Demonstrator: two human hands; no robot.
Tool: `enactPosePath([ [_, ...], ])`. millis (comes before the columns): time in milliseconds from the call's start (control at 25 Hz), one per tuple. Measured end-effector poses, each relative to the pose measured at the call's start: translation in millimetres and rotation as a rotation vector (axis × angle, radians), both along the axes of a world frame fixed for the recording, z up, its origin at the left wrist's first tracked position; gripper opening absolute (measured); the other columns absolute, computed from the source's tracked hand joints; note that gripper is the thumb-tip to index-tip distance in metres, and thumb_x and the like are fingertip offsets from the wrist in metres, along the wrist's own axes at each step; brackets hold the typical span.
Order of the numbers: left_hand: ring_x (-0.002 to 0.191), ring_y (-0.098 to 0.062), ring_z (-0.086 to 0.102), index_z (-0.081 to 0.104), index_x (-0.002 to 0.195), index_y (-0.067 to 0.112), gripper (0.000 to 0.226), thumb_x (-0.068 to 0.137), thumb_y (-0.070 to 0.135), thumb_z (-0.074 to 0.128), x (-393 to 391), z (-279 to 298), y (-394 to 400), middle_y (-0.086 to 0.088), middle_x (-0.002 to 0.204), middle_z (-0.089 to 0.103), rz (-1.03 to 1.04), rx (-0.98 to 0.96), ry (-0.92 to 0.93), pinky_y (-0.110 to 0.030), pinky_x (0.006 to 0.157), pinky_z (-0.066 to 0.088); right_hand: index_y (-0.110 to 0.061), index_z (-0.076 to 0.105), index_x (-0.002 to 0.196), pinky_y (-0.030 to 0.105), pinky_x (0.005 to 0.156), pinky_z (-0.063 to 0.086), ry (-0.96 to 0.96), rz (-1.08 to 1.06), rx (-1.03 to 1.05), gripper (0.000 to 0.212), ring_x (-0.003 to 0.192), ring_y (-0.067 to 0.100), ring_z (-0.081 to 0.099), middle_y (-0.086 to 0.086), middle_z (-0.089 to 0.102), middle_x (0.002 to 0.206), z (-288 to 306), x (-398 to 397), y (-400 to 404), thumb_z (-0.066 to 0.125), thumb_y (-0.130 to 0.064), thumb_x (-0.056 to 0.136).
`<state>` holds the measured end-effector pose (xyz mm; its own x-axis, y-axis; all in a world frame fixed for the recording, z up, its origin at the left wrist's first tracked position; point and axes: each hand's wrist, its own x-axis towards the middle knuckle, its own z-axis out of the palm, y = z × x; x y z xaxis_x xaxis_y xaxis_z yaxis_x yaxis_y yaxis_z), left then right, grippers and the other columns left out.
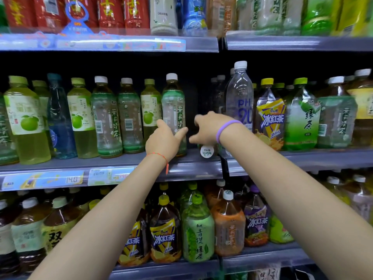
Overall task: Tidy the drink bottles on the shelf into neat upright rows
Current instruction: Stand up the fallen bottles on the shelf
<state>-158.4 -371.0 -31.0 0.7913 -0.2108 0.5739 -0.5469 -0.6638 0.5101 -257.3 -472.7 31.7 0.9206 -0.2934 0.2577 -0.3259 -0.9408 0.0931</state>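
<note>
On the middle shelf the left hand holds the lower part of an upright jasmine tea bottle, white-capped, its green label printed with 茉莉清茶; the thumb lies across the front, the fingers go round the left side. This bottle stands at the right end of a row of tea and green pomelo-drink bottles.

The right hand, a purple band on its wrist, reaches into the dark gap just right of that bottle. Its fingers curl down over a bottle lying on its side, of which only the white cap shows, facing outward; whether the grip has closed on it cannot be told.

Right of the gap stand a clear water bottle marked "pH 9.0", an iced tea bottle reading 冰红茶, and a green tea bottle reading 绿茶. A price tag on the shelf edge reads 14.0.
</note>
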Motion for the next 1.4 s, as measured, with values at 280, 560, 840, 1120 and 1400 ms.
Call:
enactPosePath([
  [280, 0.1, -0.038, 0.063, 0.041, 0.118, 0.003, 0.051, 0.096, 0.046, 0.058, 14, -8, -2, -0.018, 0.115, 0.062, 0.015, 0.076, 0.005, -0.039, 0.069, 0.044, -0.011, 0.058, 0.124, 0.036, 0.072, 0.048, -0.125, 0.292, 0.252, 0.034, 0.083, 0.027, 0.056, 0.006, 0.05, 0.111, -15, 11, -13, 0.034, -0.009, 0.1],
  [560, 0.107, -0.038, 0.059, 0.046, 0.125, 0.007, 0.043, 0.096, 0.037, 0.059, 16, -8, 13, -0.015, 0.122, 0.058, -0.009, 0.055, 0.017, -0.041, 0.079, 0.047, -0.034, 0.038, 0.139, 0.046, 0.097, 0.039, -0.069, 0.184, -0.043, 0.055, 0.123, 0.031, 0.039, 0.003, 0.044, 0.135, -39, 48, -37, 0.056, -0.013, 0.092],
  [840, 0.091, -0.029, 0.049, 0.051, 0.089, 0.008, 0.024, 0.1, 0.022, 0.036, 25, 3, 21, -0.006, 0.089, 0.055, -0.166, -0.295, 0.235, -0.034, 0.067, 0.034, -0.034, 0.043, 0.11, 0.038, 0.075, 0.049, -0.219, 0.437, 0.09, 0.044, 0.093, 0.023, 0.048, -0.008, 0.056, 0.1, -45, 51, -43, 0.072, -0.024, 0.078],
  [1120, 0.106, -0.037, 0.061, 0.048, 0.074, 0.024, 0.029, 0.099, 0.019, 0.034, 27, 10, 22, -0.02, 0.115, 0.061, -0.288, -0.444, 0.408, -0.048, 0.088, 0.056, -0.017, 0.048, 0.121, 0.029, 0.086, 0.048, -0.62, 0.465, 0.766, 0.056, 0.103, 0.017, 0.06, -0.001, 0.063, 0.113, -22, 35, -35, 0.081, -0.025, 0.076],
  [1400, 0.103, -0.023, 0.048, 0.047, 0.137, 0.011, 0.038, 0.101, 0.022, 0.041, 19, 12, 14, -0.002, 0.112, 0.047, -0.287, -0.374, 0.493, -0.048, 0.096, 0.055, 0.001, 0.025, 0.141, 0.034, 0.073, 0.043, -0.647, 0.082, 0.671, 0.078, 0.094, 0.027, 0.054, 0.015, 0.056, 0.128, -11, 49, -26, 0.065, -0.045, 0.091],
])
